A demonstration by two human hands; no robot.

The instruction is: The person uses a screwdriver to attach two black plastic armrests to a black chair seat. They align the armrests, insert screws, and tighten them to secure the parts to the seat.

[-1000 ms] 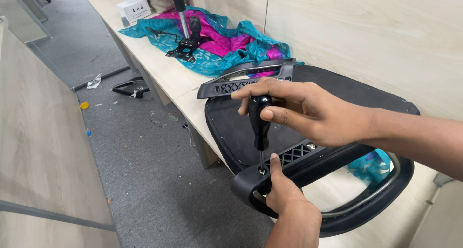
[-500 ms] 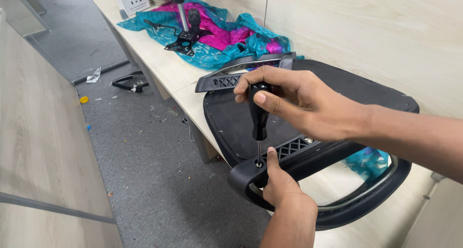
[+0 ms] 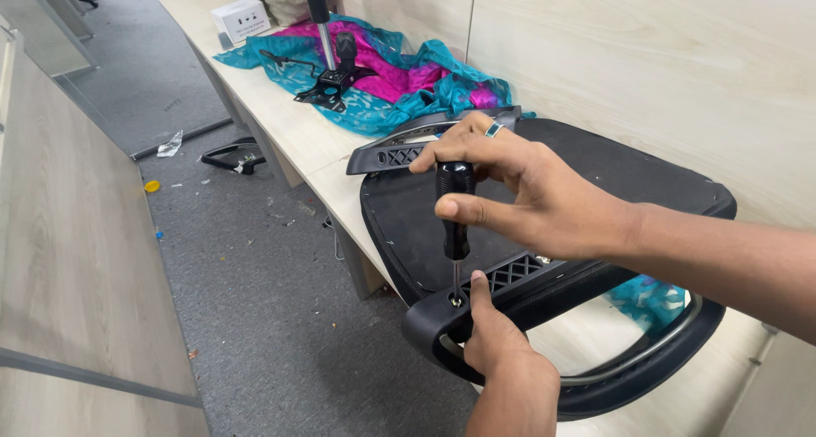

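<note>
Left hand: gripping the armrest at the bench's near edge.
Right hand: clenched on the upright screwdriver, tip at the armrest's screw.
Seat: upside down on the bench.
Cloth: farther along.

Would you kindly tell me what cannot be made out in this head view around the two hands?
- Screw head: the tip of the black-handled screwdriver and the left hand thumb cover it.
- Right hand palm: turned away, wrapped around the handle.
- Black plastic armrest: its underside faces away.
- Black chair seat pan: its far side is behind the right forearm.
- Small white box: markings too small.
</note>
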